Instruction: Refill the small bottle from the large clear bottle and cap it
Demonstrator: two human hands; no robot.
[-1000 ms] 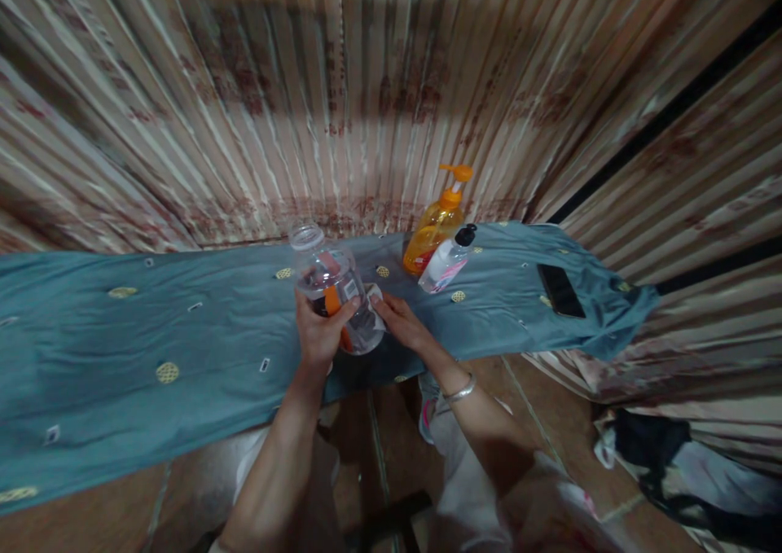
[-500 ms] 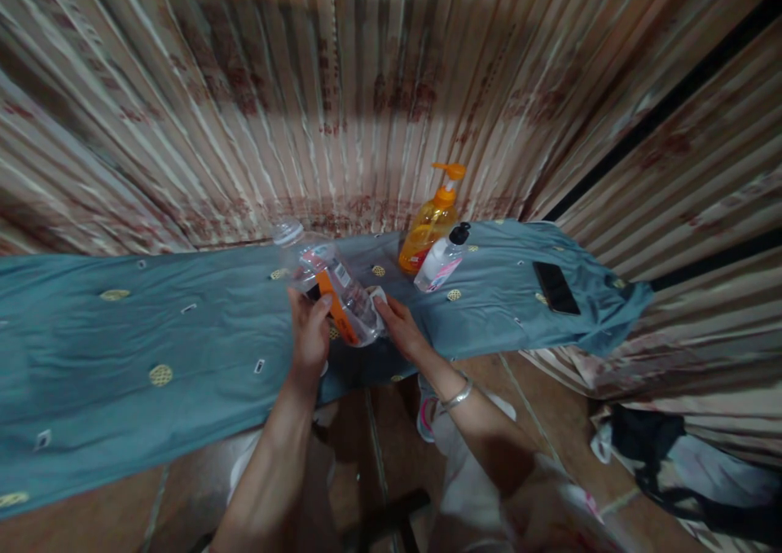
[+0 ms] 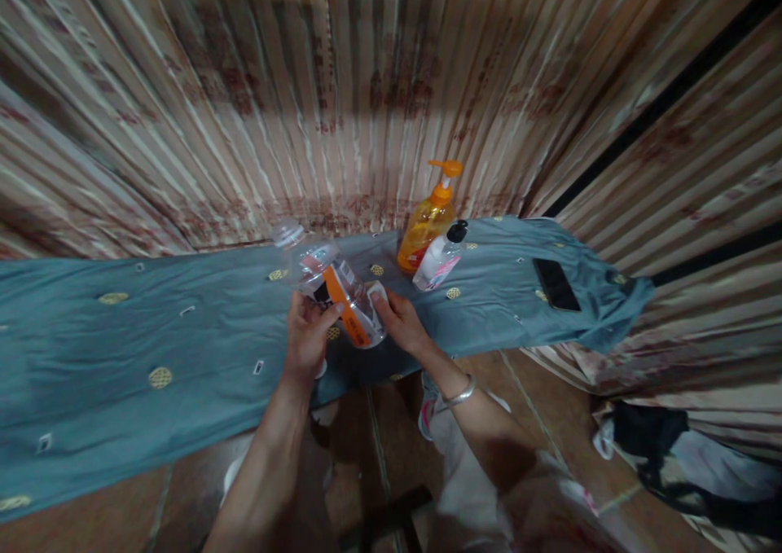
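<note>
Over the cloth-covered surface (image 3: pixel 183 333), a clear bottle (image 3: pixel 333 288) lies tilted, its long axis running from the capped neck at upper left down to the base at lower right. The left hand (image 3: pixel 305 337) grips its middle. The right hand (image 3: pixel 400 321) closes on the base (a white scrap pinched there), equally near.
</note>
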